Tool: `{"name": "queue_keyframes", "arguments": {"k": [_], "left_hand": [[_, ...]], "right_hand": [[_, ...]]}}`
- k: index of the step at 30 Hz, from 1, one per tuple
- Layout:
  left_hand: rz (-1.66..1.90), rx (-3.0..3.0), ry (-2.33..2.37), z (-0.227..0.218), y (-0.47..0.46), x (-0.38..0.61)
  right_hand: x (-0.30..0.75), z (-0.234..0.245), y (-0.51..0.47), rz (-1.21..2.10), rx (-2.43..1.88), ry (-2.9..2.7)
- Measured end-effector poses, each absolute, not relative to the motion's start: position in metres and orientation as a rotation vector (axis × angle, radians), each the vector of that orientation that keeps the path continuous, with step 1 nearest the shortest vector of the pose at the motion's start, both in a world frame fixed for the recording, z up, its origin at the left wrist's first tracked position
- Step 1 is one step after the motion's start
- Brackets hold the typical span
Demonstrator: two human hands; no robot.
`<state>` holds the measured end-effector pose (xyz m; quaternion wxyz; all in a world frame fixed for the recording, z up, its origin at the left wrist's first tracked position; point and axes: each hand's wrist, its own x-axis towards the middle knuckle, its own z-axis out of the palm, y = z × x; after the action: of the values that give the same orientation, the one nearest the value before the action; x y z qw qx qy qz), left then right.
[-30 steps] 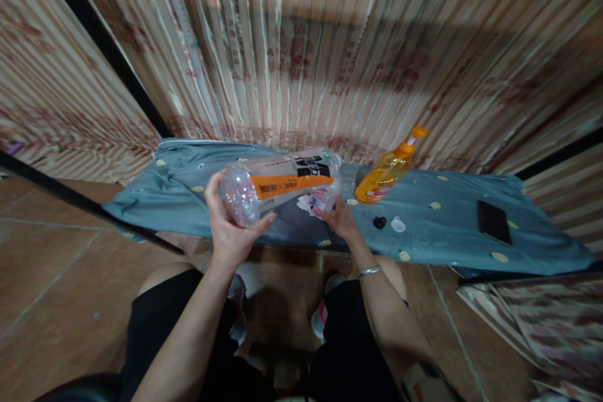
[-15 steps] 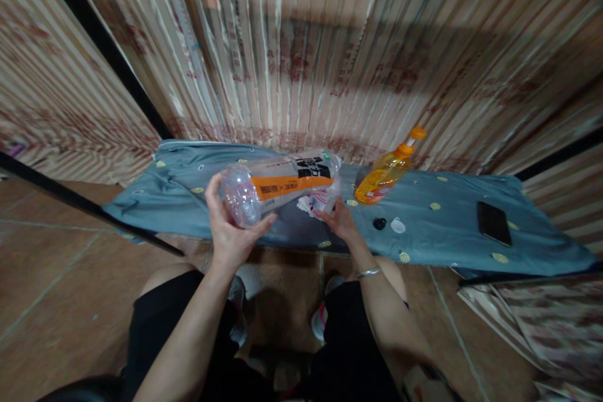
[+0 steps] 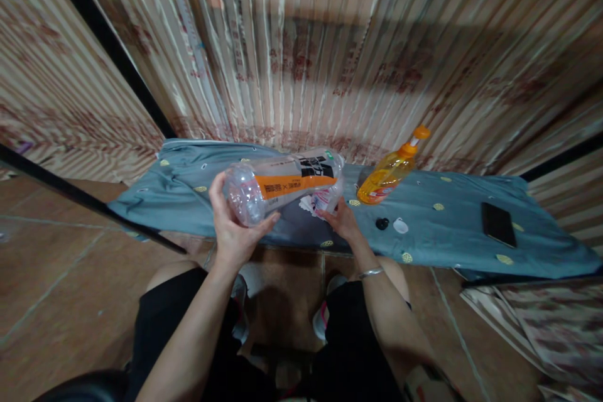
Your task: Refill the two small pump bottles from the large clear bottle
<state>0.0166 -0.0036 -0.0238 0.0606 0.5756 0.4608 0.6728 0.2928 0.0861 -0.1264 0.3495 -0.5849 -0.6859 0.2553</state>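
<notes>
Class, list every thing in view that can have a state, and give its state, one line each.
Clear bottle: held sideways; whether capped, unclear.
Left hand: curled round the clear bottle's left end.
Right hand: fingers at its right end.
Orange-topped bottle: standing, top on, yellow liquid inside.
Dark slab: lying flat, unlit.
Blue-grey cloth: spread out, wrinkled.

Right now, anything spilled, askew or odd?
Nothing stands out: no spill visible on the blue cloth. The clear bottle is tipped sideways, but the left hand grips it; its mouth is hard to make out.
</notes>
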Motion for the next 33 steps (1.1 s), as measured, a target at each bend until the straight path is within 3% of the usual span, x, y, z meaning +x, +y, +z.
{"name": "queue_keyframes", "arguments": {"k": [33], "left_hand": [[2.048,1.718,1.416,-0.0210,-0.0036,0.0180]], "right_hand": [[0.2889,-0.1200,0.0825,0.730,-1.591,-1.751]]}}
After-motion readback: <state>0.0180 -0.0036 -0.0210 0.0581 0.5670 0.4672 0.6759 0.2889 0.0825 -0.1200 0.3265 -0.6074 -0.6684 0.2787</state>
